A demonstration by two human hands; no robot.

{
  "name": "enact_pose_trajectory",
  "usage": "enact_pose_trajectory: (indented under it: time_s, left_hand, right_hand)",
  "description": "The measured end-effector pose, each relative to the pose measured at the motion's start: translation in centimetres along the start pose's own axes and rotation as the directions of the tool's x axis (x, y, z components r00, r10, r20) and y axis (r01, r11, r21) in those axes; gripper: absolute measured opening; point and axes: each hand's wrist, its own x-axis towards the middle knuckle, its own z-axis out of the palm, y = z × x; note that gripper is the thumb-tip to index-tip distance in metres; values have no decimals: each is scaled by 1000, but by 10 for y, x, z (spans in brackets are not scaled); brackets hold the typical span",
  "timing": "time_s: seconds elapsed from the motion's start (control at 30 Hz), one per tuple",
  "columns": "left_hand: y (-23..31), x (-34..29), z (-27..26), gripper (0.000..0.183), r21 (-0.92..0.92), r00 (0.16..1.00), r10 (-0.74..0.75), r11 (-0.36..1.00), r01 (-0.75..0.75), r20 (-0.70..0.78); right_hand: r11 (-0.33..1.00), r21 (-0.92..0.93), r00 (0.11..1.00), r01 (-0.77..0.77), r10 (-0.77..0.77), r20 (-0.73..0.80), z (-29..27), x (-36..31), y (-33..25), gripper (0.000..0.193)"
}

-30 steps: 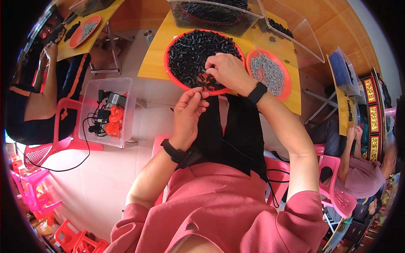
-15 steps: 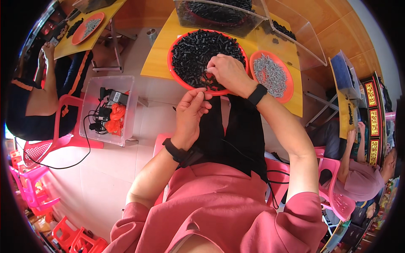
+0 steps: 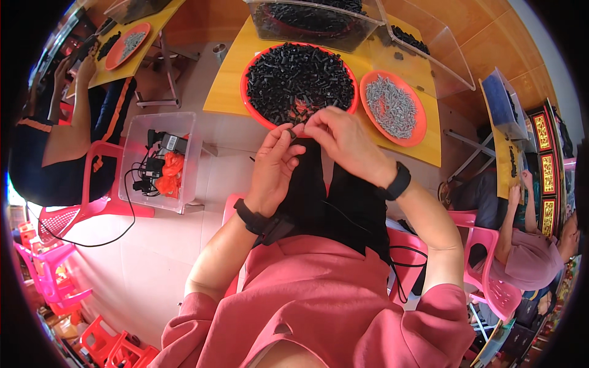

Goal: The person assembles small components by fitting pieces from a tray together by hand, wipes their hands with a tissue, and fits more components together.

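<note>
My left hand [image 3: 274, 168], raised over my lap in front of the table, pinches a small black piece [image 3: 291, 132] between thumb and fingertips. Close beside it, my right hand [image 3: 348, 140] has thumb and fingers pinched together against that piece. Whatever lies in the right fingertips is too small and hidden to make out. Just beyond both hands is a round red tray [image 3: 247, 101] heaped with short black tubular pieces [image 3: 294, 76]. At its right sits an orange plate [image 3: 422, 132] of small grey metal parts, screw-like [image 3: 392, 107].
Clear plastic bins [image 3: 313, 30] with black pieces stand at the back of the yellow table [image 3: 224, 92]. On the left, a clear box [image 3: 190, 165] holds cables, adapters and an orange bag. Co-workers [image 3: 58, 135] sit left and right [image 3: 527, 257] on pink chairs.
My right hand has come back from over the red tray toward me and now meets my left fingertips. The left hand has stayed nearly in place.
</note>
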Motion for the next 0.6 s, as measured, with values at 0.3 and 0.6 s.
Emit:
enact_pose_trajectory:
  time_s: [0.3,0.6]
  left_hand:
    - [-2,0,0,19,22,999,41,999,-41,10]
    - [-3,1,0,18,-2,999,53,999,-53,-14]
  right_hand:
    - [1000,-17,996,12,-13,-88,14,-15,-13,11]
    - [997,-73,988,32,-43,-151,18,-14,-14,10]
